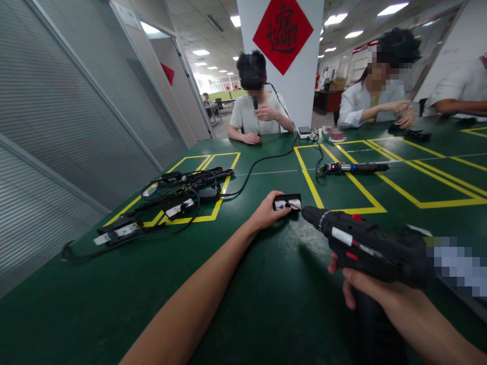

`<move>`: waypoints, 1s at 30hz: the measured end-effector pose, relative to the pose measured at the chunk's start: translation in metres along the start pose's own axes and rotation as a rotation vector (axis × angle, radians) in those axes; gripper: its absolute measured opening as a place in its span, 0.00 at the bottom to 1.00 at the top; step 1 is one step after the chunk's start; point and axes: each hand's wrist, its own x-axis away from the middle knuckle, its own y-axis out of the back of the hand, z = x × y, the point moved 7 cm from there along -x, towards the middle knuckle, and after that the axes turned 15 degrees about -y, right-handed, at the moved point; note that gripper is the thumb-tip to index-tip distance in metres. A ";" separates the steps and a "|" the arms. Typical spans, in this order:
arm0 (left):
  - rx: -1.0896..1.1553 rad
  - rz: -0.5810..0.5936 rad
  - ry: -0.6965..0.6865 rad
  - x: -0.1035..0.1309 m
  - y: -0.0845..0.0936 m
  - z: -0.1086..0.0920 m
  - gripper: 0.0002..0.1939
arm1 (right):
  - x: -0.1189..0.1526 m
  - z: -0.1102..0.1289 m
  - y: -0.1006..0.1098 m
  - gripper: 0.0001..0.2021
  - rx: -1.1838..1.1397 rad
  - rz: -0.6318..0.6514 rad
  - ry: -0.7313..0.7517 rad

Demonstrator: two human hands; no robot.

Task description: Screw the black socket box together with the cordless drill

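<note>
Fingers [279,213] grip a black case [287,202]; the power drill [365,243] hides green tabletop [304,314].

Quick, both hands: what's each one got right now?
Left hand: closed on a small black case.
Right hand: closed around a black power drill, its tip at the case.

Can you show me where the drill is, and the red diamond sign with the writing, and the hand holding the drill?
Cordless drill [375,246]: head view, on its black body.
Red diamond sign [283,36]: head view, on its middle.
Right hand [375,288]: head view, on its back.
</note>
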 end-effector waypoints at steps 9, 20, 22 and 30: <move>0.001 0.013 0.017 0.000 0.000 -0.003 0.25 | -0.003 -0.001 -0.001 0.08 0.041 -0.016 -0.025; -0.002 0.026 0.001 -0.001 -0.001 -0.006 0.25 | -0.012 -0.008 0.000 0.13 0.081 -0.039 0.001; -0.003 0.025 0.007 0.000 0.000 -0.006 0.25 | -0.015 -0.013 0.001 0.14 0.064 -0.053 -0.001; 0.001 0.010 0.013 0.000 0.000 -0.005 0.25 | -0.022 -0.020 0.002 0.14 0.027 -0.106 0.031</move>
